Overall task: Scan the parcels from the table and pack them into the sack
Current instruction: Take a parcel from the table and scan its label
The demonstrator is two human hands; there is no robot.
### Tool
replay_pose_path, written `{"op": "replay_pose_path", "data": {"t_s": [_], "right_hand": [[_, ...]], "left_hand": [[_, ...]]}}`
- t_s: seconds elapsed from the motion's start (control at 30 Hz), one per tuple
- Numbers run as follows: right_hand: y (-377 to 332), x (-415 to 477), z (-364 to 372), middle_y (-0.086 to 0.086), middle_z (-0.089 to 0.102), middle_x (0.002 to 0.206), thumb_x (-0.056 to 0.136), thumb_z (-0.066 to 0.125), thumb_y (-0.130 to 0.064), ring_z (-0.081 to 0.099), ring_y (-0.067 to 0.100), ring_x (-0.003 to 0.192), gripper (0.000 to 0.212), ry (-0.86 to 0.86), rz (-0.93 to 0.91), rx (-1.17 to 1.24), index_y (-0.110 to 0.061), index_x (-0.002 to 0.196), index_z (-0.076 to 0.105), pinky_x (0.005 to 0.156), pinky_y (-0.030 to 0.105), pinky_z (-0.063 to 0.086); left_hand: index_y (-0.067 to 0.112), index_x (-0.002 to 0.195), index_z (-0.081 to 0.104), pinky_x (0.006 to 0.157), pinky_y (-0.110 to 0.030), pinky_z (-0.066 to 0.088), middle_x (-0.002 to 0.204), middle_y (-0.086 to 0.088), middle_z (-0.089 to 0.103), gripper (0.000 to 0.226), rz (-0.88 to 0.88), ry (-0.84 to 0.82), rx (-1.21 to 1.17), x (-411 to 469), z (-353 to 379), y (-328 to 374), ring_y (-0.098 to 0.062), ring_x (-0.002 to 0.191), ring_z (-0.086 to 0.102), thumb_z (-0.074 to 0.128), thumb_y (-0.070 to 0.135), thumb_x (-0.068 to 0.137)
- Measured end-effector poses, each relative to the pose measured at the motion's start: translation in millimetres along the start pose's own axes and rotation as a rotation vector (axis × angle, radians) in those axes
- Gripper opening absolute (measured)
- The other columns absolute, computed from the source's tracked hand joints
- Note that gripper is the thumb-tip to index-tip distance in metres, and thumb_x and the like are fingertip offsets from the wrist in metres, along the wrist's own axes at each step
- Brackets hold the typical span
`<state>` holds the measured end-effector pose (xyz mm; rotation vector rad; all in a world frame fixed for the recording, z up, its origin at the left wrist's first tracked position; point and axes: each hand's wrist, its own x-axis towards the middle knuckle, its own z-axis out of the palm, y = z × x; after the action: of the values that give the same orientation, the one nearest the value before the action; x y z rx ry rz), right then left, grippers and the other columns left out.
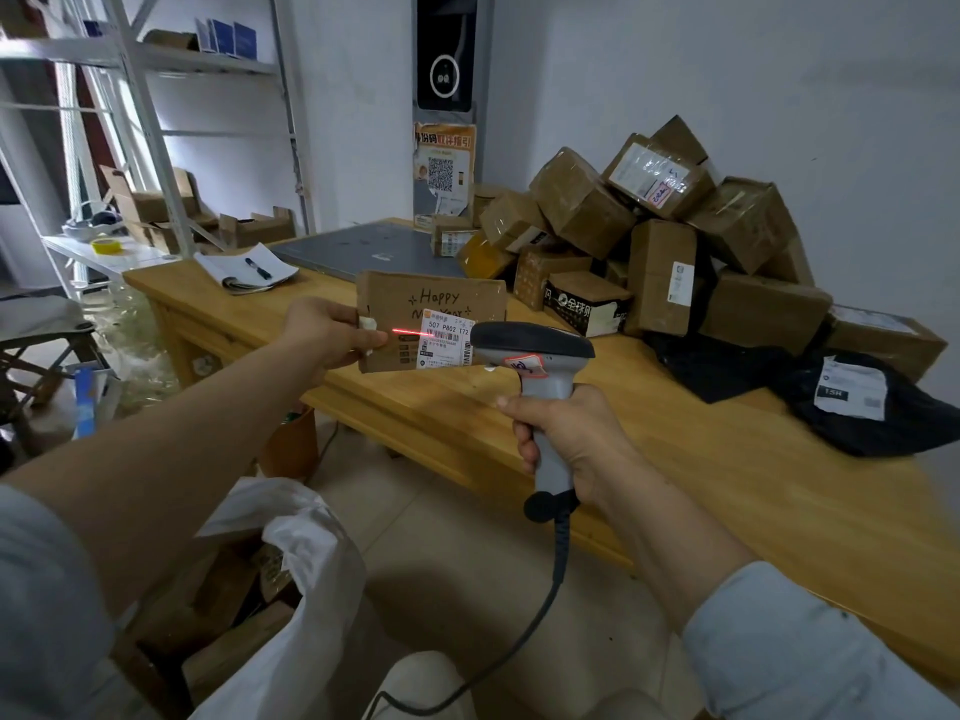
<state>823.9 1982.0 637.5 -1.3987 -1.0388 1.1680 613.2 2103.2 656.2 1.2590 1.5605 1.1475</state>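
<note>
Heaped on the far right of the wooden table (727, 485): taped brown parcels (660, 231), with black poly bags (852, 423) lying nearer, at the right edge. At the far left end, an open notebook (249, 267) with a pen on it, beside a grey panel (353, 246). Behind, white shelving (156, 122) and a QR-code poster (444, 171) on the wall. Near left on the floor, a white sack (291, 589), mouth open, with cardboard boxes showing inside.

Handwritten on the flat cardboard parcel (405, 298): "Happy", partly covered below by a white label (447, 340) reading "507 P802 T72". On one poly bag's label: "15H".

Left hand (322, 330), arm stretched forward, pinching the parcel's left edge, holding it upright above the table's near edge. Right hand (566, 439) wrapped round the handle of the corded grey scanner (535, 350), its head just right of the label, red line across the barcode
</note>
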Motion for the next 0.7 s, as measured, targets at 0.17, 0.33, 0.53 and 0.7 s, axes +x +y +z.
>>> {"op": "replay_pose_path", "data": {"t_s": [0.17,0.33,0.53,0.7], "right_hand": [[0,0,4,0.004,0.053,0.053,0.081,0.075,-0.013,0.047,0.012,0.038,0.020,-0.005,0.002,-0.003,-0.006,0.074,0.058,0.043,0.024,0.043],[1,0,11,0.006,0.054,0.053,0.080,0.076,-0.015,0.047,0.014,0.040,0.022,-0.029,0.005,0.038,-0.006,0.071,0.057,0.042,0.025,0.043],[8,1,42,0.005,0.055,0.053,0.081,0.074,-0.012,0.048,0.013,0.040,0.018,-0.114,0.055,0.077,-0.006,0.082,0.057,0.043,0.024,0.043],[27,-5,84,0.006,0.054,0.055,0.083,0.072,-0.010,0.047,0.013,0.040,0.016,-0.197,0.189,0.051,-0.006,0.077,0.057,0.041,0.022,0.044]], "left_hand": [[0.003,0.109,0.063,0.075,-0.027,0.051,0.090,-0.006,0.064,0.035,-0.007,0.012,-0.022,2,-3,-3,-0.019,0.087,0.062,0.075,0.000,0.077],[0.007,0.098,0.064,0.079,-0.030,0.054,0.092,-0.007,0.065,0.027,-0.033,0.018,-0.023,0,-16,-7,-0.021,0.089,0.062,0.077,0.002,0.075],[0.011,0.078,0.056,0.055,-0.025,0.049,0.081,-0.007,0.061,0.021,-0.046,0.209,0.031,-12,-84,-19,-0.017,0.068,0.060,0.076,0.006,0.077],[0.008,0.093,0.056,0.043,-0.028,0.050,0.081,-0.010,0.059,0.026,-0.169,0.269,0.216,-28,-148,-67,-0.020,0.066,0.059,0.077,0.010,0.077]]}}
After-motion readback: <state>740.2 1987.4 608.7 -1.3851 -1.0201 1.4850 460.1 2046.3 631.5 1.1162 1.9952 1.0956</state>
